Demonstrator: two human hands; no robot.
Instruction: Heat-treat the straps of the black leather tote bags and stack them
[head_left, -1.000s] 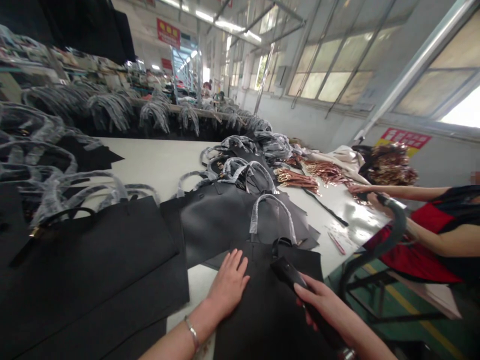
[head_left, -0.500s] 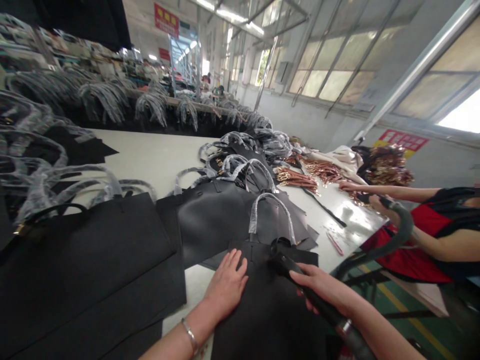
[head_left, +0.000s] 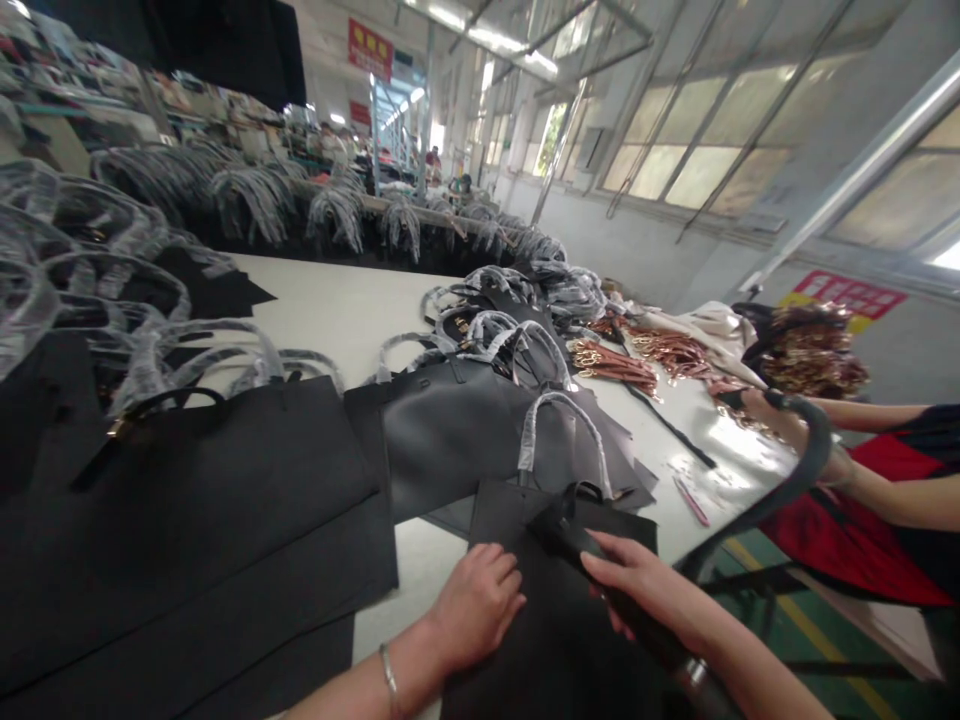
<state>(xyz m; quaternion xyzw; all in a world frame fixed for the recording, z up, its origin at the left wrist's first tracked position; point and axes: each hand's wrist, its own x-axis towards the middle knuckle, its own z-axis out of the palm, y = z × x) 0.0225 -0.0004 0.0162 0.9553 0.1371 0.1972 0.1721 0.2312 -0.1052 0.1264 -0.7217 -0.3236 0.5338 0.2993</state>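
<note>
My left hand (head_left: 480, 605) rests palm down on a flat black bag (head_left: 547, 640) at the near table edge, its fingers curled inward on the leather. My right hand (head_left: 645, 590) is wrapped round a black nozzle (head_left: 570, 537) whose tip lies on the same bag near its black handle. A thick dark hose (head_left: 795, 470) runs from the nozzle up and to the right. A silver bracelet is on my left wrist.
More black bags (head_left: 195, 500) with plastic-wrapped handles (head_left: 562, 430) cover the white table (head_left: 352, 310). Copper-coloured metal fittings (head_left: 615, 365) lie at the far right. Another person's arms (head_left: 862, 470) reach over the table from the right. Racks of wrapped handles stand behind.
My left hand's fingers have curled in from lying flat and slid a little toward me. The right hand with the nozzle has stayed near the bag's handle. The view has shifted to the left.
</note>
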